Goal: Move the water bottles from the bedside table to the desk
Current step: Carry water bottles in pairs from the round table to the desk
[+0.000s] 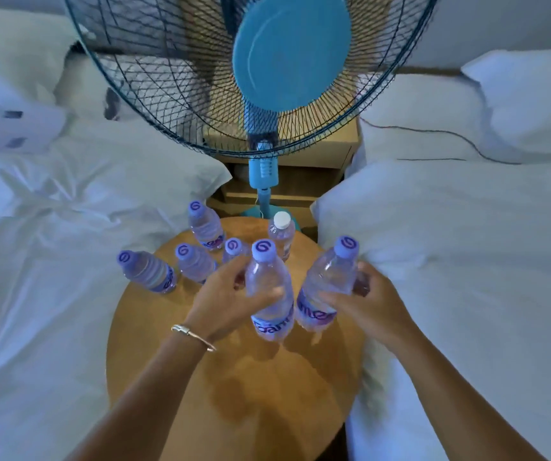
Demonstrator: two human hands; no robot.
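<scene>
Several clear water bottles with purple caps stand on a round wooden bedside table. My left hand grips the middle bottle, thumb across its front. My right hand grips another bottle just to its right, which leans right. Behind them stand a far-left bottle, a second bottle, a taller one at the back, one partly hidden behind my left hand, and a white-capped bottle.
A blue pedestal fan stands right behind the table, its pole close to the rear bottles. White bedding presses against the table on the left and another bed on the right. A wooden nightstand sits behind the fan.
</scene>
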